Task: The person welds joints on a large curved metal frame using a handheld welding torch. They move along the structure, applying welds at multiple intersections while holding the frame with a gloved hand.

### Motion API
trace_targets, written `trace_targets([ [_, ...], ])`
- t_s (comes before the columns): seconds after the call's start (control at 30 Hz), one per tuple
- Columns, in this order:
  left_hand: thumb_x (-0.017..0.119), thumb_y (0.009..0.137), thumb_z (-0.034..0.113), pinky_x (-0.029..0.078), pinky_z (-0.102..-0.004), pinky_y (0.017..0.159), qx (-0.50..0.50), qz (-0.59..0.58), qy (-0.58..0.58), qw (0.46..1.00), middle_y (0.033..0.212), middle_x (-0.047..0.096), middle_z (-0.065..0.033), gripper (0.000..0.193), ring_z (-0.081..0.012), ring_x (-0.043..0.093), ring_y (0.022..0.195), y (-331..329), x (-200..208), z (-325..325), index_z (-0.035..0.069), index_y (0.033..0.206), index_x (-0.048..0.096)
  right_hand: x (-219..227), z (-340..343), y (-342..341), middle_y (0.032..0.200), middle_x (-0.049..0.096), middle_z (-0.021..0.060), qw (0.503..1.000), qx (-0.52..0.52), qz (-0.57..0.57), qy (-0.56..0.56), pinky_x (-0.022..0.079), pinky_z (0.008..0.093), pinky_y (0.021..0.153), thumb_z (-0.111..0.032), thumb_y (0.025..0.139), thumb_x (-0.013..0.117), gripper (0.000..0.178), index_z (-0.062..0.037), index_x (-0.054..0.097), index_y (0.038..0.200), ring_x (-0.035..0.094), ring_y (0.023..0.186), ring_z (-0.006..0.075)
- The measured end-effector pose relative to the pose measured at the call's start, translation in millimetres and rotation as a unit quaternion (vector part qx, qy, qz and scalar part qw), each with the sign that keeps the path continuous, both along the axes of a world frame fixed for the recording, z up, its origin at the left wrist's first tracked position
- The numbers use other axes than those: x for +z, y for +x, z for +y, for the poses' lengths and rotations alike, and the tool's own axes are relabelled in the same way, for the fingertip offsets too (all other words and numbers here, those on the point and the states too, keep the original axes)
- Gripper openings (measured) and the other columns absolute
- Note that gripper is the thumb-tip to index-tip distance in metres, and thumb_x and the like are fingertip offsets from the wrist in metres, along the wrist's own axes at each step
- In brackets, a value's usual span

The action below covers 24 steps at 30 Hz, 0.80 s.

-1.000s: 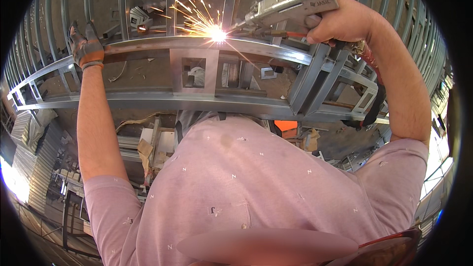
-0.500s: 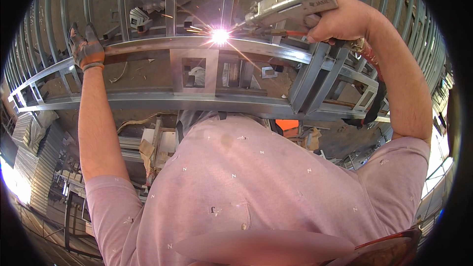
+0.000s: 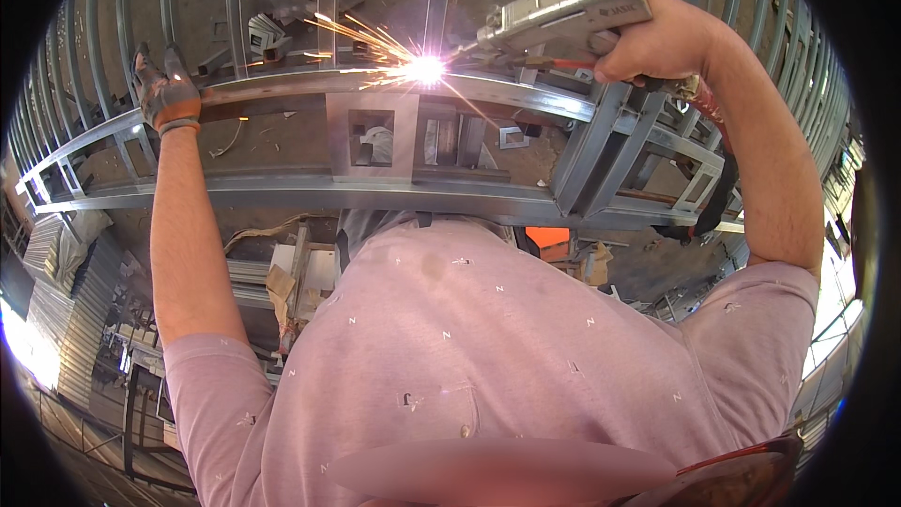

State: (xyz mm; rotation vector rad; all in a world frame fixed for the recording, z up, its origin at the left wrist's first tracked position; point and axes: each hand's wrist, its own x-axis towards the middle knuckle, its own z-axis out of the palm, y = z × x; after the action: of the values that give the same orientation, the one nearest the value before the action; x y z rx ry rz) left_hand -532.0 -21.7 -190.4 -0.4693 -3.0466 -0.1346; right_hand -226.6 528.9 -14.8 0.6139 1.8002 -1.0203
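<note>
In my bare right hand (image 3: 657, 42) is a pale metal welding gun (image 3: 568, 11), gripped by its handle and angled down to the left. A bright weld arc (image 3: 427, 69) burns at its tip on the upper rail (image 3: 488, 87) of a steel tube frame, and sparks fly left from it. A worn grey and orange glove covers my left hand (image 3: 171, 92), which rests on the same rail farther left with its fingers stretched out and apart. Between the upper rail and the nearer lower rail (image 3: 450, 195) stands a flat plate (image 3: 336, 136) with a square opening.
Long steel bars (image 3: 232, 14) run away from the far side of the frame. Beneath lie metal offcuts (image 3: 267, 35) on the floor. Braces (image 3: 601, 155) join the rails at right. A dark cable (image 3: 718, 197) hangs below my right forearm, near an orange object (image 3: 549, 242).
The welding gun and arc have shifted slightly right along the rail with my right hand. The spark spray has grown larger to the left. My left hand stays in nearly the same place.
</note>
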Motion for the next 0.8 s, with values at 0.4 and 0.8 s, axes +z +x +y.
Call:
trace_targets([
  [0.4, 0.06, 0.107, 0.055, 0.044, -0.0478, 0.123, 0.027, -0.019, 0.051, 0.998, 0.16, 0.058, -0.0209, 0.073, -0.0413, 0.055, 0.147, 1, 8, 13, 0.009, 0.163, 0.05, 0, 8, 7, 0.099, 0.078, 0.0104, 1.0, -0.021, 0.011, -0.017, 0.058, 0.0346, 0.061, -0.005, 0.076, 0.09, 0.054, 0.0013, 0.076, 0.128, 0.07, 0.074, 0.0163],
  [0.8, 0.064, 0.104, 0.056, 0.044, -0.0472, 0.123, 0.019, -0.015, 0.08, 0.997, 0.156, 0.06, -0.0231, 0.078, -0.0412, 0.057, 0.145, 3, 8, 14, 0.005, 0.162, 0.05, 10, 6, 4, 0.093, 0.077, 0.0101, 0.999, -0.024, 0.016, -0.023, 0.058, 0.0354, 0.059, -0.009, 0.075, 0.087, 0.045, 0.0011, 0.079, 0.118, 0.069, 0.069, 0.0172],
])
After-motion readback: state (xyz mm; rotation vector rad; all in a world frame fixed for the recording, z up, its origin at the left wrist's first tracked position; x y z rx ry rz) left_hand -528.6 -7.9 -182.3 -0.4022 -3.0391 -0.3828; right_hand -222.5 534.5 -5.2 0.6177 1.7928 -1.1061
